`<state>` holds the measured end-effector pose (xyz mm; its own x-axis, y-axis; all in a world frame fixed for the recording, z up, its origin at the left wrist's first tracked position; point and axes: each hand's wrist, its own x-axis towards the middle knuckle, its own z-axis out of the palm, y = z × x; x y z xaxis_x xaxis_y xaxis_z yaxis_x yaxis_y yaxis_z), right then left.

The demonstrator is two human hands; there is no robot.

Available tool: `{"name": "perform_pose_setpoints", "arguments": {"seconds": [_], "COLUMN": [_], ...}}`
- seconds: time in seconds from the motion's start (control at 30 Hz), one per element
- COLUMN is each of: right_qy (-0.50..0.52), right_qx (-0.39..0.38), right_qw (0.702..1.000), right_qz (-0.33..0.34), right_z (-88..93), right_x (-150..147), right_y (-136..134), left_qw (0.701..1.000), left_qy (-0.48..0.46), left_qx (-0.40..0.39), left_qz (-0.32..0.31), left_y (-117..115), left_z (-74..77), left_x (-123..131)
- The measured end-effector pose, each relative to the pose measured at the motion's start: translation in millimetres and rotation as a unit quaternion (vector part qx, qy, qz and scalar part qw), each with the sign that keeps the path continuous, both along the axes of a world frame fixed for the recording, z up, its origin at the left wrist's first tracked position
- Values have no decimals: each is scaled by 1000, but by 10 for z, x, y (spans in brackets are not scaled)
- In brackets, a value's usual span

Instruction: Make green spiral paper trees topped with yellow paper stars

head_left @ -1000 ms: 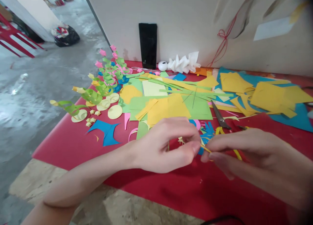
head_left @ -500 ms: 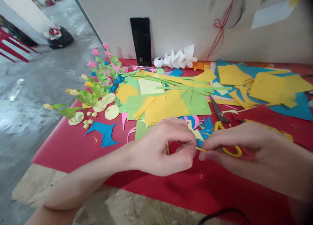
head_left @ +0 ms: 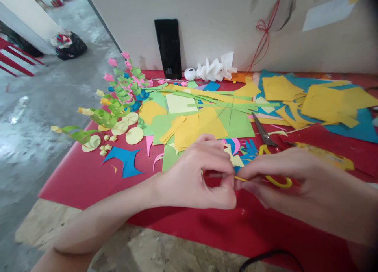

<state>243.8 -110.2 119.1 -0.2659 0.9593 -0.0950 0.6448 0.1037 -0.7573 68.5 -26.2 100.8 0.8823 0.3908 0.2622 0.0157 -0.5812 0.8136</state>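
Note:
Between my two hands runs a thin yellow paper strip (head_left: 240, 179), seen nearly edge-on. My left hand (head_left: 203, 175) pinches one end with thumb and forefinger. The fingers of my right hand (head_left: 283, 177) are closed on the other end, close beside. Just behind the right hand lie scissors (head_left: 267, 137) with yellow handles, partly covered by it. Yellow paper sheets (head_left: 196, 130) on green sheets (head_left: 242, 126) spread beyond the left hand, and blue and pink paper scraps (head_left: 249, 156) lie behind the fingertips.
Curled paper flowers (head_left: 103, 116) on round bases stand at the left edge. A dark phone (head_left: 168, 47) leans on the wall beside a white pleated strip (head_left: 211, 70). A yellow tool (head_left: 333, 158) lies at right; a black cable (head_left: 271, 256) crosses the front.
Both hands have shifted slightly left, still pinching the yellow strip. The opening between my left thumb and fingers looks a little wider. The view has shifted slightly.

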Motion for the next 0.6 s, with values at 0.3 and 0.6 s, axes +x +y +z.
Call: {"name": "perform_pose_setpoints", "arguments": {"seconds": [0.3, 0.6], "right_qy": [-33, -44], "right_qx": [18, 22], "right_qw": [999, 999], "right_qz": [15, 16], "right_z": [-24, -60], "right_x": [-10, 16], "right_y": [-3, -34], "left_qw": [999, 999], "left_qy": [7, 23], "left_qx": [-26, -6], "left_qz": [-29, -39], "left_y": [10, 0], "left_z": [18, 3], "left_x": [-8, 3]}}
